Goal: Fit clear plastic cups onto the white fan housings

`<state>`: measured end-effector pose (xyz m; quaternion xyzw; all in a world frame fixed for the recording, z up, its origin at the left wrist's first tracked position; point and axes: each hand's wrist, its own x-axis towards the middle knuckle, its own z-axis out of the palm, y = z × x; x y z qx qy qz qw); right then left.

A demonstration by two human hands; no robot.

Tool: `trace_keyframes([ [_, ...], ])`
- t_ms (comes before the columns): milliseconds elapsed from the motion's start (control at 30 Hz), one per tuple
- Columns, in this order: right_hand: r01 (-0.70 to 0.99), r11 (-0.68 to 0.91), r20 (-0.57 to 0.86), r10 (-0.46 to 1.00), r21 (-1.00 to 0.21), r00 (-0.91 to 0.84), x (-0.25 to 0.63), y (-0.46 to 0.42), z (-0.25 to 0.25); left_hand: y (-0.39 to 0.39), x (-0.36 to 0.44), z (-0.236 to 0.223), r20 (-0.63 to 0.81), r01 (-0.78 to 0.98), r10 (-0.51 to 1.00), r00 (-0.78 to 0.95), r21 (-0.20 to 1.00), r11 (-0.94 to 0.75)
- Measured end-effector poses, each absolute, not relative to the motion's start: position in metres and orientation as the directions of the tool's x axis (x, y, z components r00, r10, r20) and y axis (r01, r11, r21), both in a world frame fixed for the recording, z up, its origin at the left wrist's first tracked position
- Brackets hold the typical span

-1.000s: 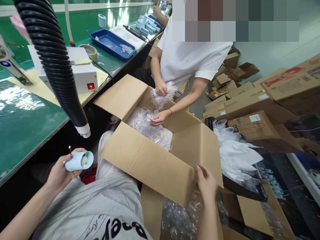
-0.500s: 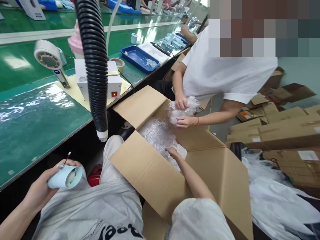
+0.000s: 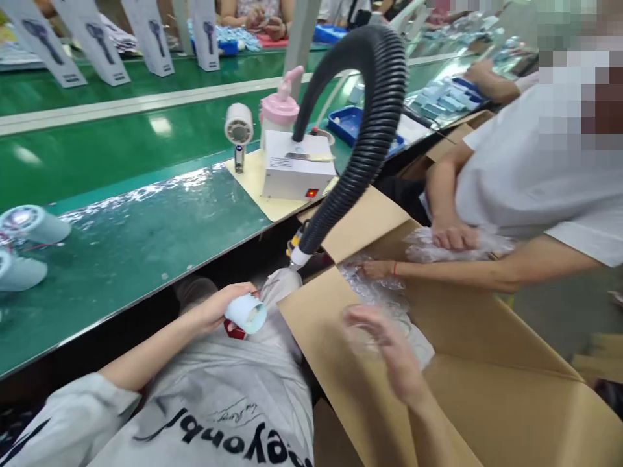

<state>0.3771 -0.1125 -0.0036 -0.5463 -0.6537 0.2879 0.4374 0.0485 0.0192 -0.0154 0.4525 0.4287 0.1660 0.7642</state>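
Note:
In my left hand [image 3: 219, 308] is a light blue cylindrical fan housing [image 3: 243, 314], its open end facing right and pale parts inside. My right hand [image 3: 384, 344], smeared by motion, is above the flap of an open cardboard box [image 3: 428, 415]. Between its fingers shows a clear, rounded plastic piece [image 3: 363, 332]. More clear plastic pieces [image 3: 372, 285] lie inside the box. A co-worker's hand [image 3: 377, 269] reaches in among them, while that person's other hand [image 3: 455, 235] rests on a clear plastic bundle [image 3: 423, 245].
A black corrugated hose [image 3: 374, 130] arches from a white machine [image 3: 299, 172] down past my knees. Beside it on the green bench are a handheld fan [image 3: 238, 130] and a pink-lidded cup [image 3: 280, 107]. More blue housings [image 3: 36, 224] lie at left; printed boxes [image 3: 156, 39] stand behind.
My right hand has come up out of the box with a clear piece. My left hand has moved inward with the housing. The view has turned left; a co-worker's hand now reaches deeper into the box.

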Motion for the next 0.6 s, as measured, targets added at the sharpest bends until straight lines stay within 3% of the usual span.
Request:
trace_keyframes([
  [100, 0.711, 0.454, 0.360, 0.886, -0.537, -0.293, 0.303, -0.091, 0.000, 0.019, 0.048, -0.010, -0.474, 0.200, 0.626, 0.620, 0.866, 0.458],
  [167, 0.802, 0.484, 0.391, 0.853, -0.349, -0.345, 0.271, -0.075, -0.004, 0.015, 0.043, -0.002, -0.432, 0.214, 0.653, 0.622, 0.896, 0.390],
  [200, 0.821, 0.478, 0.384, 0.854, -0.313, -0.351, 0.261, -0.068, -0.007, 0.013, 0.040, 0.002, -0.403, 0.219, 0.678, 0.615, 0.913, 0.344],
  [267, 0.802, 0.465, 0.327, 0.876, -0.374, -0.355, 0.251, -0.057, -0.012, 0.008, 0.032, 0.008, -0.302, 0.251, 0.748, 0.591, 0.950, 0.185],
  [400, 0.542, 0.384, 0.209, 0.910, -0.747, -0.358, 0.244, -0.048, -0.013, 0.000, 0.016, 0.005, -0.040, 0.304, 0.825, 0.563, 0.939, -0.162],
  [467, 0.415, 0.302, 0.188, 0.938, -0.859, -0.292, 0.241, -0.046, -0.009, 0.000, 0.009, -0.004, 0.030, 0.271, 0.818, 0.574, 0.936, -0.224],
  [600, 0.244, 0.150, 0.113, 0.981, -0.958, -0.157, 0.237, -0.045, -0.003, 0.004, 0.003, -0.017, 0.070, 0.228, 0.754, 0.653, 0.931, -0.284],
])
